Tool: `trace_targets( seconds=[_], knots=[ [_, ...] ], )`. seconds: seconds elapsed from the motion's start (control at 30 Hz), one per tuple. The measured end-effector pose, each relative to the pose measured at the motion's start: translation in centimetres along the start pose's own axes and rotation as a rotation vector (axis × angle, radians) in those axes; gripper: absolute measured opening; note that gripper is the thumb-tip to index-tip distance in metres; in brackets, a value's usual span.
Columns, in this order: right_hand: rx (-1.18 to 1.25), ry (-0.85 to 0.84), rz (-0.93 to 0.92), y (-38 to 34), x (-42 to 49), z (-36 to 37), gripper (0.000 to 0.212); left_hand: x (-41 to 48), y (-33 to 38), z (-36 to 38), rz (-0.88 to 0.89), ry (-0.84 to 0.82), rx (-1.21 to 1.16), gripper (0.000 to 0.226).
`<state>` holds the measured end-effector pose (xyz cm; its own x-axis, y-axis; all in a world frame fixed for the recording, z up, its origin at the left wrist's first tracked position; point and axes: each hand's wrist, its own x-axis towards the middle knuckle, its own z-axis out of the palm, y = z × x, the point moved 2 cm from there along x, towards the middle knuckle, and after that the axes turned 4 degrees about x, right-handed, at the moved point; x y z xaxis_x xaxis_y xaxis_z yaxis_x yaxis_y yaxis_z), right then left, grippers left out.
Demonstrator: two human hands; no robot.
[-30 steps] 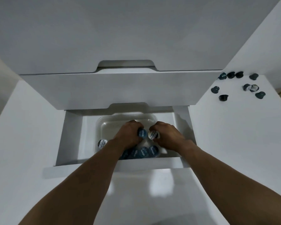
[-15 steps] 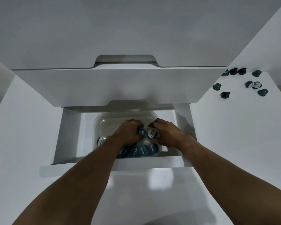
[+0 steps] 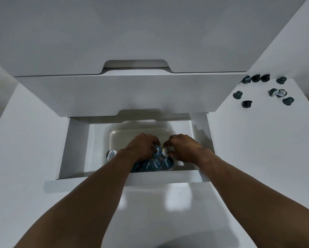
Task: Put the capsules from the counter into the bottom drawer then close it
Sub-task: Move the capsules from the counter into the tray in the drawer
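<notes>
The bottom drawer (image 3: pixel 75 149) stands open below me, with a clear plastic tub (image 3: pixel 132 127) inside it. Several teal-lidded capsules (image 3: pixel 157 163) lie along the tub's near side, and one capsule (image 3: pixel 111 153) sits at its left edge. My left hand (image 3: pixel 141 146) reaches into the tub, fingers curled round a teal-lidded capsule (image 3: pixel 156 151). Beside it, my right hand (image 3: pixel 184 146) pinches a white-lidded capsule (image 3: pixel 166 151). Several dark capsules (image 3: pixel 246 104) remain scattered on the white counter (image 3: pixel 257 140) at the upper right.
Above the open drawer, a second drawer front (image 3: pixel 123 93) juts out, overhanging the tub's far part. A closed top front (image 3: pixel 132 33) with a handle cut-out sits above that. White cabinet surfaces flank the drawer left and right.
Both hands stay in the tub with their capsules, barely shifted. The view has tilted a little, so the drawer and the counter capsules sit slightly differently in the frame.
</notes>
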<state>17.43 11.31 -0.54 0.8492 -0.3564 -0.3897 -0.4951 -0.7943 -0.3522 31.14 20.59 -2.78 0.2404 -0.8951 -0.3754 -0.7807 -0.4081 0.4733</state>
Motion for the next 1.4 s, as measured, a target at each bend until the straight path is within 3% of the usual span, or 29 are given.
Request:
trace_targets(
  seconds=[0.3,0.53,0.93,1.13,1.4],
  knots=[
    [-0.016,-0.006,-0.011,0.0,0.0,0.3,0.038,-0.3,0.1,0.2,-0.022,-0.024,0.028,0.03],
    [0.034,0.051,-0.012,0.1,-0.4,0.3,0.044,-1.6,0.8,-0.6,-0.065,0.052,0.024,0.039],
    [0.079,0.459,0.073,-2.8,-4.4,-3.0,0.037,-9.2,3.6,-3.3,-0.175,0.552,0.223,0.036],
    [0.038,0.634,0.095,-4.8,-8.5,-5.0,0.034,-13.4,5.3,-5.4,-0.075,0.739,0.261,0.03],
    [0.121,0.834,0.207,-7.0,-17.7,-5.1,0.041,-18.8,8.4,-6.4,0.138,0.849,0.25,0.029]
  ],
)
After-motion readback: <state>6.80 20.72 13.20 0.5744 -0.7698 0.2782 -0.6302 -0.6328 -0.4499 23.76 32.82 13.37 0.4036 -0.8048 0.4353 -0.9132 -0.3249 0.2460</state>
